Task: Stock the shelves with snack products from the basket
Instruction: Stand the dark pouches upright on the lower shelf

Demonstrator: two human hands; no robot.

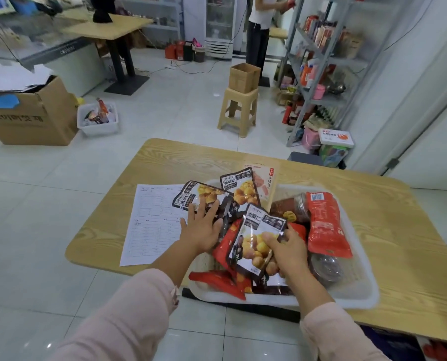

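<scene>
Here, a white basket [269, 300] is sitting on a wood-grain table [165, 157] and is holding a loose heap of snack packets. The right hand [287, 247] is grasping the front chestnut packet [253, 238], with the thumb pressing on its printed face and the other fingers curling behind its right edge. This packet is tilting up out of the heap, above red packets [217, 281] lying at the basket's near left corner. The left hand [201, 231] is lying released, fingers straight and spread, palm down on the left chestnut packet [204, 194], which is hanging over the basket's left rim and overlapping a printed paper form [149, 225] lying flat on the table. A rear chestnut packet [239, 186] is standing just behind it, in front of a pale packet [267, 178] at the basket's far side. A long red packet [326, 225] is lying along the basket's right side, beside a brown jar [291, 207] with a clear lid, and a round clear container [326, 267] is sitting just below it. Both forearms are wearing pale pink sleeves [128, 316]. Beyond the table, a grey metal shelf unit [318, 58] carrying assorted goods is standing at the right, well apart from the basket, and another person [258, 22] is reaching toward its upper level. A beige stool [239, 110] is bearing a small cardboard box [244, 76] near the shelves, while a large carton [35, 118] and a white floor bin [98, 126] are standing at the left.
</scene>
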